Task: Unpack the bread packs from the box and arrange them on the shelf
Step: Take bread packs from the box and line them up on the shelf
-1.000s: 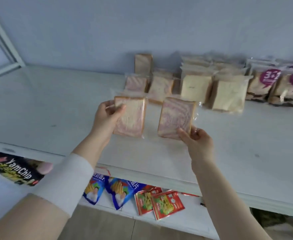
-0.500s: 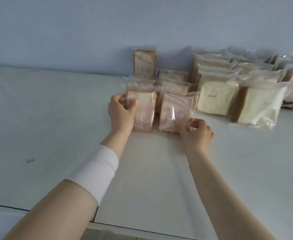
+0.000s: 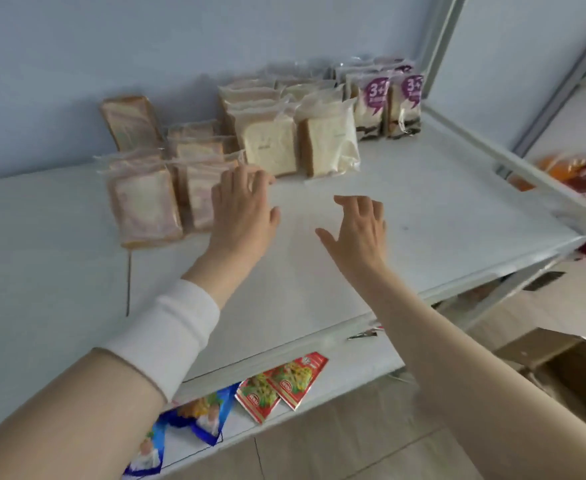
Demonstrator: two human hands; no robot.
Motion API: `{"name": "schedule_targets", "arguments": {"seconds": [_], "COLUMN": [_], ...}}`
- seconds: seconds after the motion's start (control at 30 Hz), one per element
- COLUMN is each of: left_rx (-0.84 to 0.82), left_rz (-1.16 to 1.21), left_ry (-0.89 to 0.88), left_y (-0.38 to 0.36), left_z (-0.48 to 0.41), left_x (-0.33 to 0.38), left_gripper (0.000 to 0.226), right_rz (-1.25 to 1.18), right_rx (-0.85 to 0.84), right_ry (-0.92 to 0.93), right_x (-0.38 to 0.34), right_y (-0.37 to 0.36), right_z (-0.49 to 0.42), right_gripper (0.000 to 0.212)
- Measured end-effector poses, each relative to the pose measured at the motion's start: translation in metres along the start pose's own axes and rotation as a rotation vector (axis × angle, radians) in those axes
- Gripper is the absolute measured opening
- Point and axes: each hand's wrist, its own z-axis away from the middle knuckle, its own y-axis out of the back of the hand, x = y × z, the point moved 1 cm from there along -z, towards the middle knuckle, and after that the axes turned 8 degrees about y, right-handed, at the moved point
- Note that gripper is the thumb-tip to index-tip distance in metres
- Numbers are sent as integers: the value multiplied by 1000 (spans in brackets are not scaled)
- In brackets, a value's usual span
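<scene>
A pale blue wall backs a smooth white shelf, its flat board bare in front and stocked along the rear. Furthest to the left of the hands, a swirled pink loaf slice leans tilted against the wall, while the front swirl pack stands upright in crinkly clear film, face forward, probably so shoppers can read it. Its neighbour, the second swirl pack, stands just beside the left hand, whose fingers are spread flat and hold nothing; I cannot tell whether the palm touches the film. Just beyond those fingertips stand the plain white bread packs, soft squarish blocks in rows. The right hand hangs over bare shelf, loosely spread and empty. Far beyond it are purple-labelled packs; well off to its right, low, sits a cardboard box.
</scene>
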Motion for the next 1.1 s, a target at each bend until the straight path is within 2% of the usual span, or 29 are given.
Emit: {"name": "schedule_targets", "arguments": {"seconds": [0.1,0.2,0.4,0.53,0.67,0.83,1.0,1.1], "left_rx": [-133,-196,-285,-391,-536,-727,-945,-1044], "left_rz": [-32,-58,-39,-47,-113,-158,-205,-248], "left_ry": [-239,-411,-695,-864,-979,-1043,-987,-915], "left_y": [-24,-53,-122,-175,-236,-322,-439,-513], "left_z": [11,29,104,171,227,268,301,322], "left_x": [99,206,430,538,603,653,680,683], "left_gripper": [40,38,33,33,33,33,34,35], "right_rz": [195,359,537,588,571,493,374,246], "right_rx": [30,47,33,-36,-132,-259,-400,-434], "right_ry": [20,-41,-338,-560,-804,-986,-1165,-1210], "right_x": [70,158,350,457,536,611,698,745], "right_y": [59,120,222,256,261,242,185,132], "right_z": [26,62,170,260,335,388,416,427], "right_gripper": [52,51,42,44,49,50,51,51]}}
